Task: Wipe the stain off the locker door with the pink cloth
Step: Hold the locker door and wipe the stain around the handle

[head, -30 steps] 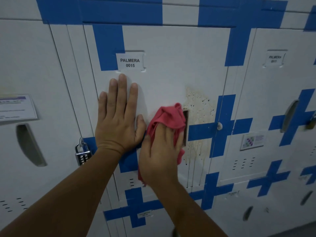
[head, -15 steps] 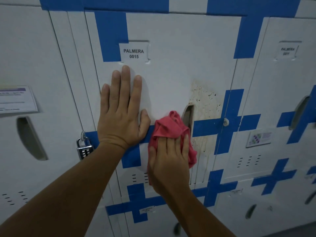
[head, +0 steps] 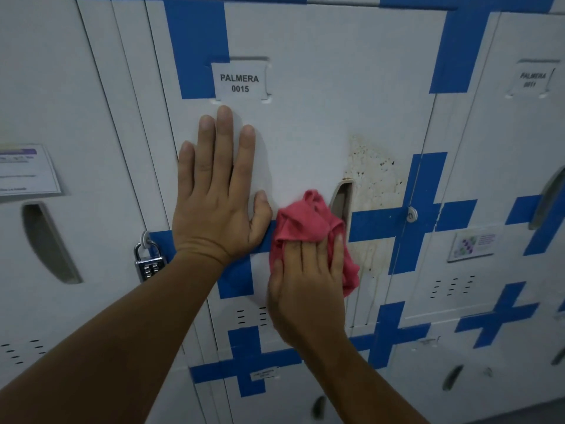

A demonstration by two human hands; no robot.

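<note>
The white locker door [head: 308, 127] labelled PALMERA 0015 carries blue tape crosses. A brownish speckled stain [head: 374, 175] spreads above and right of its recessed handle slot [head: 341, 200], with drip streaks running down below the blue band. My left hand [head: 217, 194] lies flat on the door, fingers spread upward, holding nothing. My right hand [head: 305, 286] presses the bunched pink cloth [head: 305, 223] against the door just left of the handle slot. The cloth covers part of the slot's lower end.
A combination padlock [head: 149, 260] hangs at the door's left edge. The left neighbouring locker has a paper notice [head: 24, 169] and a handle recess [head: 46, 243]. Another locker [head: 504, 142] with a sticker [head: 474, 243] stands right. Lower lockers sit beneath.
My right hand and the pink cloth have slid downward on the door, uncovering the handle slot. The left hand stays flat in place. The view has shifted slightly.
</note>
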